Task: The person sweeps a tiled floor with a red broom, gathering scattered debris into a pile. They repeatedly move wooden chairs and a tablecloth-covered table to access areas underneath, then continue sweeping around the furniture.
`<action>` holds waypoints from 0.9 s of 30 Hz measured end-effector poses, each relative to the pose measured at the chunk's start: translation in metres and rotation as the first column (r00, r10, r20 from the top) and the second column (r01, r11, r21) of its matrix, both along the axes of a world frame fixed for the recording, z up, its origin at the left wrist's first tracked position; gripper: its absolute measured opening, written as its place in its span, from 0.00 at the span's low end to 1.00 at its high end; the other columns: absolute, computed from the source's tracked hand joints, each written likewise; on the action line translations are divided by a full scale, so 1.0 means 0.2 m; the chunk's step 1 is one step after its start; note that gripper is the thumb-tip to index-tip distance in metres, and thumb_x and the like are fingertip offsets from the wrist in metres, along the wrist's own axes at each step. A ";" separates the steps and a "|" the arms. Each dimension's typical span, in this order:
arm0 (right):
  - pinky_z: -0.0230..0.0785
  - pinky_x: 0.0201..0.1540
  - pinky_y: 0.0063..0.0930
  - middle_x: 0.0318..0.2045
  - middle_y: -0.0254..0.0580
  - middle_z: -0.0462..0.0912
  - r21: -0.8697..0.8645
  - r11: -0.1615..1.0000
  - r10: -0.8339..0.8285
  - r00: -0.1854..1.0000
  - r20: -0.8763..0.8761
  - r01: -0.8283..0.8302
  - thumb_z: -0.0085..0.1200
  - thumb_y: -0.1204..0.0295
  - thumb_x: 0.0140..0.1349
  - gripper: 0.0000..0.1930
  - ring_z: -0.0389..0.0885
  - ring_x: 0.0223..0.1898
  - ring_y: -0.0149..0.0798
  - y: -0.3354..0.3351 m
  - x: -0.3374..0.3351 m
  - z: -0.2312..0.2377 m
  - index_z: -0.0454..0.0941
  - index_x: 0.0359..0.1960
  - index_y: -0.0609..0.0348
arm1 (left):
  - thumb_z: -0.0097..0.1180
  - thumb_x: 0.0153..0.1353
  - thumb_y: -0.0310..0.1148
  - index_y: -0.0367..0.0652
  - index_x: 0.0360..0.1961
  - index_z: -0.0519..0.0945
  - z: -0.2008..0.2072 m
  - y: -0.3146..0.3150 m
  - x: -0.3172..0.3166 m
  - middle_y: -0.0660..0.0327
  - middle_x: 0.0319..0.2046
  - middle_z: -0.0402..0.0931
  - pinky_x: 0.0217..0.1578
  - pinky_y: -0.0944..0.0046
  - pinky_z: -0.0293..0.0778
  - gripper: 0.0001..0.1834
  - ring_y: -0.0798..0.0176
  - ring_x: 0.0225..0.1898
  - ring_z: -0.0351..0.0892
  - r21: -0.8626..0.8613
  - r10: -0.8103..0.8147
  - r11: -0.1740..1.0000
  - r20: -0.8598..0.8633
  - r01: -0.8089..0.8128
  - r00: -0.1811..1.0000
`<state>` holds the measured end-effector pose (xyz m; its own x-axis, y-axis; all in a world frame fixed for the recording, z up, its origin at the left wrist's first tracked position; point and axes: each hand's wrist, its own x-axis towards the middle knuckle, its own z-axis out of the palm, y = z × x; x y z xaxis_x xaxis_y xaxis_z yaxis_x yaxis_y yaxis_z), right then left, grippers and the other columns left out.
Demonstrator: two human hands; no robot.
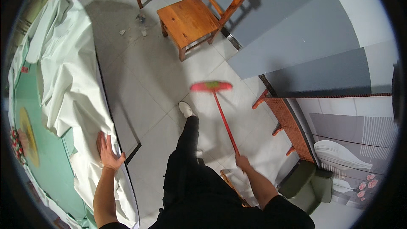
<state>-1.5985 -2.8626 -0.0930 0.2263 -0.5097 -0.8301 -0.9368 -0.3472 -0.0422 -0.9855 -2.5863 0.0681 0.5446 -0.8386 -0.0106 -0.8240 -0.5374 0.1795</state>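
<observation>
My right hand (pixel 242 163) is wrapped round the red handle of a broom (pixel 223 119). The broom's wide red head, with a green patch in its middle, is raised or resting over the tiled floor ahead of me and looks blurred. To the left, my left hand (pixel 109 152) lies with its fingers stretched out on a crumpled white cloth (pixel 72 89). That cloth is bunched along the near edge of a green-topped table (pixel 46 152).
A wooden chair (pixel 190 19) stands ahead by the grey wall (pixel 296 38). Scraps of litter (pixel 141 18) lie on the floor beyond the broom. To the right are a red woven bench-like piece (pixel 288 123) and a dark green chair (pixel 307 184).
</observation>
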 end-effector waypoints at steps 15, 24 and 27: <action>0.74 0.49 0.52 0.38 0.63 0.83 0.000 0.958 -0.286 0.951 -0.115 0.288 0.33 0.47 0.71 0.32 0.82 0.44 0.63 -1.17 0.29 0.49 0.79 0.38 0.66 | 0.52 0.55 0.30 0.30 0.60 0.63 0.20 -1.17 -0.22 0.42 0.67 0.54 0.66 0.46 0.53 0.31 0.43 0.65 0.59 -0.343 0.425 0.754 -0.396 -0.561 0.814; 0.72 0.52 0.53 0.43 0.62 0.83 0.115 0.972 -0.196 0.977 -0.084 0.205 0.29 0.45 0.70 0.35 0.81 0.48 0.63 -1.61 0.44 0.35 0.80 0.44 0.65 | 0.43 0.66 0.65 0.29 0.67 0.62 0.01 -4.02 -0.14 0.45 0.67 0.62 0.68 0.57 0.54 0.47 0.50 0.69 0.61 -0.330 -0.202 0.884 -0.909 -0.332 0.365; 0.72 0.52 0.53 0.41 0.63 0.83 0.122 0.977 -0.150 0.971 -0.184 0.174 0.29 0.46 0.71 0.34 0.81 0.47 0.63 -1.66 0.34 0.44 0.80 0.42 0.67 | 0.41 0.65 0.68 0.33 0.69 0.61 0.08 -4.57 -0.22 0.50 0.67 0.63 0.66 0.53 0.58 0.48 0.51 0.67 0.64 -0.115 -0.179 0.852 -0.981 -0.510 -0.078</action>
<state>-1.5299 -3.1938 -0.0045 -0.0029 -0.4075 -0.9132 -0.9774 -0.1920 0.0888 -1.0295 -3.5008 0.0832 0.3764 -0.8175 -0.4359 0.4920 -0.2224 0.8417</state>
